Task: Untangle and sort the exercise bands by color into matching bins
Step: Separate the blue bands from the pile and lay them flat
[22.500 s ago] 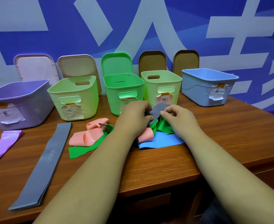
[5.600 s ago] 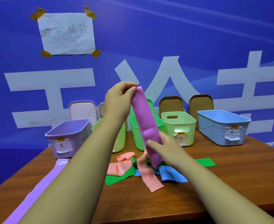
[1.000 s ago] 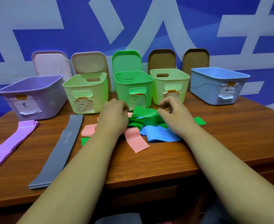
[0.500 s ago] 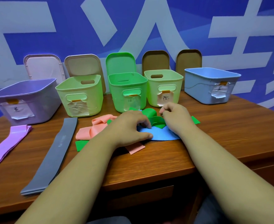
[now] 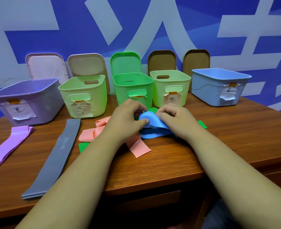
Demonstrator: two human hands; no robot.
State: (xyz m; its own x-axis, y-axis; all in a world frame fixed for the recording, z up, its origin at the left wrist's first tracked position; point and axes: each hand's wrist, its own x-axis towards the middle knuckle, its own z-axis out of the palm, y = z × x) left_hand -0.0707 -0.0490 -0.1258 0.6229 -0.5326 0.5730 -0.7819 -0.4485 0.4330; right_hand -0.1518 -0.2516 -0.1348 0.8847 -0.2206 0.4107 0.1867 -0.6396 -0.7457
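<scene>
At the centre of the frame, the left hand pinches the raised fold of the blue band between thumb and fingers. The right hand grips the same fold from the right with curled fingers. The blue band lies on the worktop, tangled with a pink band and a green band. A grey band and a purple band lie flat at lower left. Behind, the purple bin stands at far left, the green bin just behind the hands and the blue bin at far right.
</scene>
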